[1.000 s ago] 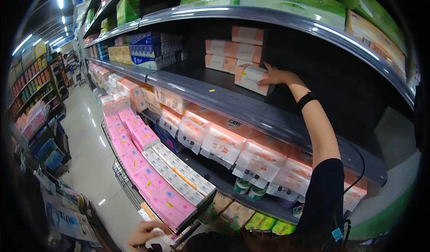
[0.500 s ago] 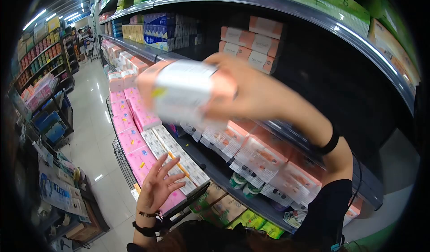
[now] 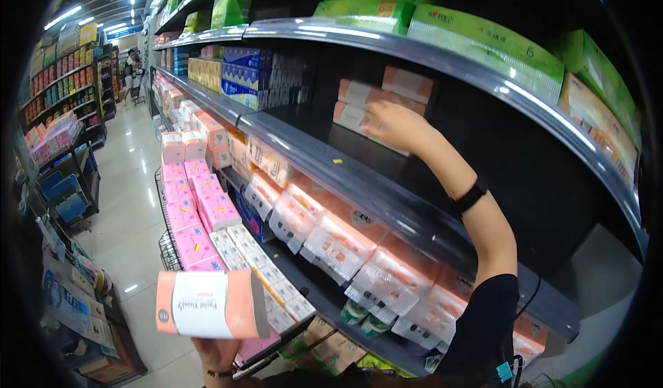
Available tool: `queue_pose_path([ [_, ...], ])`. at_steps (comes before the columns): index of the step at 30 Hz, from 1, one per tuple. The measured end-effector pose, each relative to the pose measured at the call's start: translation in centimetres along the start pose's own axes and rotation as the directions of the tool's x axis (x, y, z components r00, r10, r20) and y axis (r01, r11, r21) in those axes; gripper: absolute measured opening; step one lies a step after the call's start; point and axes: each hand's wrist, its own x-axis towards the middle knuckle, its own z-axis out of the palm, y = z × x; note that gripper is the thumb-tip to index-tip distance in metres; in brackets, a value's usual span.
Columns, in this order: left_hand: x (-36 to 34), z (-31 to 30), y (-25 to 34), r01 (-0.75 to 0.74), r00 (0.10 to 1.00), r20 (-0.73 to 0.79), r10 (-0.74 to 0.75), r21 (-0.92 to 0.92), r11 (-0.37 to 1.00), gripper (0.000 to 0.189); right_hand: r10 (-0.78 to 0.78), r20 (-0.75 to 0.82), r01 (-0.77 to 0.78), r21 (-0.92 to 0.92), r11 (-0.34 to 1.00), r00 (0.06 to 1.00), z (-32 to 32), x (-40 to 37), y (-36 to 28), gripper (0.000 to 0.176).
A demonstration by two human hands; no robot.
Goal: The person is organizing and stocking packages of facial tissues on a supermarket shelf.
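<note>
Atop left hand, "Facial Tissue" pack

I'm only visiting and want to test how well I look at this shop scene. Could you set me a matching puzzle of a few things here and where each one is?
Things:
1. left hand
2. right hand
3. green packs
4. pink packs

Places:
a. on the highest shelf in view
b. in the wire basket by the aisle
c. under an orange-and-white tissue pack, holding it up
d. on the stacked orange packs, arm stretched up

Pairs: 1-c, 2-d, 3-a, 4-b.
</note>
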Motion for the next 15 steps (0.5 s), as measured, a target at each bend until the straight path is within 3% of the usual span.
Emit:
queue_pose_path([
  [2, -0.9, -2.3, -0.6, -0.032, 0.999, -0.019, 0.033, 0.029, 0.999, 0.094, 0.058, -0.011, -0.058, -0.085, 0.995, 0.998, 3.6, 2.2, 3.6, 0.067],
  [4, -1.5, -3.3, -0.8, -0.071, 0.996, -0.044, 0.074, 0.067, 0.995, 0.09, 0.145, 0.03, -0.138, -0.161, 0.977, 0.989, 3.1, 3.2, 4.6, 0.076],
  [6, -2.1, -3.3, -0.9, -0.011, 0.981, -0.195, -0.022, -0.167, 0.986, 0.069, 0.184, 0.017, -0.181, -0.111, 0.977, 0.983, 3.6, 3.6, 5.1, 0.075],
  [7, -2.3, -3.5, -0.8, 0.033, 0.965, -0.259, -0.048, -0.061, 0.998, 0.085, 0.233, 0.023, -0.231, -0.07, 0.97, 0.972, 3.9, 3.8, 5.6, 0.076],
  [8, -2.5, -3.7, -0.7, 0.021, 0.964, -0.263, -0.035, -0.056, 0.998, 0.085, 0.225, 0.017, -0.223, -0.061, 0.973, 0.974, 5.2, 4.5, 6.6, 0.076],
  [10, -3.0, -4.1, -0.6, -0.027, 0.971, -0.236, 0.029, 0.011, 1.0, 0.081, 0.278, -0.205, -0.311, -0.155, 0.938, 0.939, 8.5, 6.3, 8.3, 0.061],
  [11, -3.2, -4.3, -0.4, -0.037, 0.97, -0.239, 0.04, 0.015, 0.999, 0.081, 0.272, -0.209, -0.305, -0.148, 0.941, 0.939, 9.1, 6.7, 9.0, 0.061],
  [13, -3.6, -4.4, -0.2, -0.062, 0.997, -0.041, 0.064, 0.04, 0.997, 0.079, 0.286, -0.289, -0.311, -0.042, 0.949, 0.913, 10.3, 7.4, 10.4, 0.07],
  [14, -3.7, -4.1, -0.1, -0.068, 0.997, -0.041, 0.07, 0.041, 0.997, 0.079, 0.284, -0.293, -0.308, -0.039, 0.951, 0.913, 11.4, 7.9, 11.2, 0.07],
  [15, -3.8, -3.7, 0.0, -0.083, 0.996, -0.027, 0.084, 0.045, 0.996, 0.078, 0.225, -0.399, -0.296, -0.126, 0.947, 0.889, 12.5, 8.3, 11.9, 0.069],
])
